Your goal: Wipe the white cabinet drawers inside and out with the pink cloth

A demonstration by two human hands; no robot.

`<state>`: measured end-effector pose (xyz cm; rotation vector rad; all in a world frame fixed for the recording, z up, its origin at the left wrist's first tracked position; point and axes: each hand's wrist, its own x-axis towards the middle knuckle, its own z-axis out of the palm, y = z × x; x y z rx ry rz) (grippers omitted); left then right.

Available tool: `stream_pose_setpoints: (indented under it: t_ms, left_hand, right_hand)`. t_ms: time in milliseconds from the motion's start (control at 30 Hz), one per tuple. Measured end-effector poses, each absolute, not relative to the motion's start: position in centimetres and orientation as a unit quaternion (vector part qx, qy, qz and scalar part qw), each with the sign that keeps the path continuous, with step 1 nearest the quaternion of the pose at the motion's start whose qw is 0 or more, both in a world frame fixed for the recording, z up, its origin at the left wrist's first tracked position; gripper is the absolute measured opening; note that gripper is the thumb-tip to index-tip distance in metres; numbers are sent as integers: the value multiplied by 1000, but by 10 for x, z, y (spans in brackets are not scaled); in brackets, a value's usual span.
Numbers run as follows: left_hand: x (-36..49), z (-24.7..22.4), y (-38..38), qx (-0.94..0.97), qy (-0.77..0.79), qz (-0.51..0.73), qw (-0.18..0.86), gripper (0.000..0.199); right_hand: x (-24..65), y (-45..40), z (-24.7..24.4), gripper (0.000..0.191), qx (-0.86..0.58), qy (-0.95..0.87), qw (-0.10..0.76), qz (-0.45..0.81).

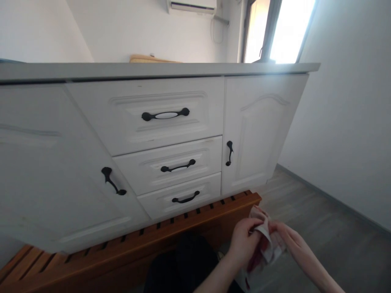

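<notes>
A crumpled cloth [269,248], pale with dark red parts, hangs between my two hands near the end of the slatted wooden bench. My left hand [246,236] is closed on its left side, thumb and fingers bent into the folds. On the other side my right hand [281,232] grips the cloth near its top, its fingertips partly hidden by the fabric. The lower part of the cloth droops over the floor.
A white cabinet [256,122] with black-handled drawers [171,142] and doors stands ahead. The slatted wooden bench [195,219] runs along its base. Grey floor [324,219] and a white wall [351,122] lie to the right. My dark-clothed legs [186,264] are below.
</notes>
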<state>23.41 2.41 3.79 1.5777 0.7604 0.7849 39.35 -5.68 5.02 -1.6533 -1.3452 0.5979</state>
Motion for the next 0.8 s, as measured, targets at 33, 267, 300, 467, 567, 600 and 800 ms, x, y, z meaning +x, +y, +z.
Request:
stream_pose_setpoints:
  t_ms: [33, 267, 300, 467, 567, 600, 800]
  left_hand:
    - [232, 36, 29, 680, 323, 334, 567, 24]
    - [196, 22, 64, 708, 371, 367, 477, 41]
    - [192, 22, 69, 710, 370, 368, 473, 43]
    - [187, 28, 91, 700, 347, 365, 507, 40]
    - [187, 34, 100, 659, 343, 362, 563, 33]
    - [187, 36, 101, 645, 340, 354, 586, 31]
    - [166, 52, 98, 593, 300, 314, 678, 43]
  right_hand:
    - [401, -59, 48, 56, -674, -541, 443, 239]
    - [464, -90, 19, 45, -685, -588, 401, 158]
    - [472, -95, 14, 46, -683, -590, 406, 145]
    - [503, -115, 3, 55, -679, -558, 441, 185]
    - [515, -119, 6, 72, -675, -509, 488, 217]
    - [518, -119, 7, 74, -677, -496, 498, 220]
    - [518, -108, 3, 39, -688, -515, 469, 203]
